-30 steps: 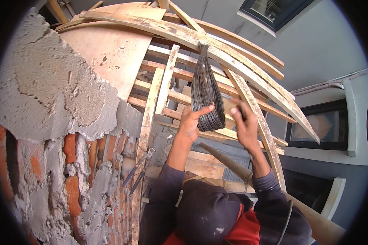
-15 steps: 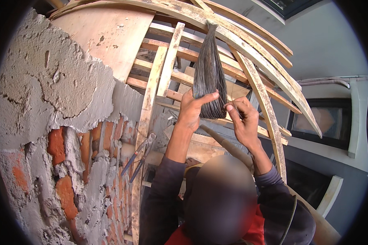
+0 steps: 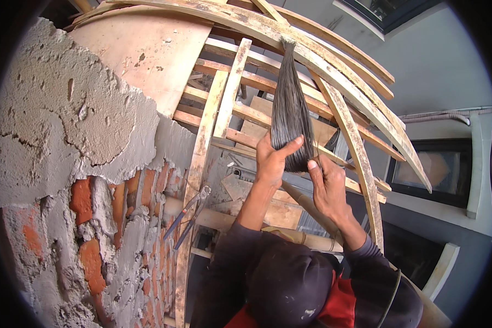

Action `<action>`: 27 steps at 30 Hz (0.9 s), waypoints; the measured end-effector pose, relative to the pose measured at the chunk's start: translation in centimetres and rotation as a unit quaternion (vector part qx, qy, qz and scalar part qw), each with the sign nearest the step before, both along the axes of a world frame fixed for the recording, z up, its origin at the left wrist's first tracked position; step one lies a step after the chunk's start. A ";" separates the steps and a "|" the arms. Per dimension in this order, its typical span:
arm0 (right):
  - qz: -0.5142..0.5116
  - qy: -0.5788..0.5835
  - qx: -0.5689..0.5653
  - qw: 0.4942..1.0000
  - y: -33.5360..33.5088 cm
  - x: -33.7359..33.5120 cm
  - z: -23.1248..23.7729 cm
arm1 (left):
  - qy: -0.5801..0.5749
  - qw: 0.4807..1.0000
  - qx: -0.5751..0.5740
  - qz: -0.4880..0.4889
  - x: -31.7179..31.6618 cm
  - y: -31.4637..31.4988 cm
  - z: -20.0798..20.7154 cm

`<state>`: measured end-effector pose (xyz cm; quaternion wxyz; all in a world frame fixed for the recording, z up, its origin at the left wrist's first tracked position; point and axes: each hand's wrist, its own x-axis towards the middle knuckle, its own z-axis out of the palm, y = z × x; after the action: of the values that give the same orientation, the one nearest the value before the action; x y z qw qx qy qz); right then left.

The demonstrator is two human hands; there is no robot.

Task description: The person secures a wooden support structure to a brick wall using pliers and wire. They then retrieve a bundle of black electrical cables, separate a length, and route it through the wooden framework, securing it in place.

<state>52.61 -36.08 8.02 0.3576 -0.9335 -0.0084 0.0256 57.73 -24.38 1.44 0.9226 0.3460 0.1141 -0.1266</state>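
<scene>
A long bundle of dark tie wire hangs against the timber, narrow at its top and fanning out to a rounded lower end. My left hand is closed round the lower part from the left, its thumb lying across the front. At the bundle's lower right edge, my right hand pinches with thumb and bent fingers. Thin wire strands rise just above that pinch; the gripped part is hidden by the fingers. Left of my forearms, a pair of end-cutting nippers with dark handles rests at a timber upright, its jaws upward.
Curved wooden battens and crossing slats frame the upper area. A plywood sheet lies upper left, above a broken plaster and brick wall. A pole runs diagonally below my hands. A dark cap fills the lower middle.
The wire bundle's lower end and both hands have moved a little right and down in the view. My right thumb now points more upward. The nippers have stayed at the upright.
</scene>
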 end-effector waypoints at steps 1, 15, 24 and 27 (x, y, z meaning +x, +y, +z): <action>-0.003 -0.040 0.007 0.999 0.5 -0.2 0.1 | 0.007 1.000 0.000 -0.003 -0.4 -0.2 0.1; 0.015 -0.079 0.120 0.990 -3.5 -6.7 10.8 | 0.019 0.999 0.017 0.039 0.0 -0.9 4.3; -0.034 -0.136 0.135 0.981 -0.9 -5.6 16.8 | -0.058 0.985 0.161 0.007 2.9 -3.3 6.2; -0.169 -0.287 0.097 0.938 -2.9 -6.0 18.0 | -0.044 0.970 0.237 -0.019 3.6 -3.4 7.8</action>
<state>46.64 -38.99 25.99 0.4276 -0.8497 0.0442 -0.3052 61.35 -27.79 9.27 0.8157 0.5625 0.0937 -0.0977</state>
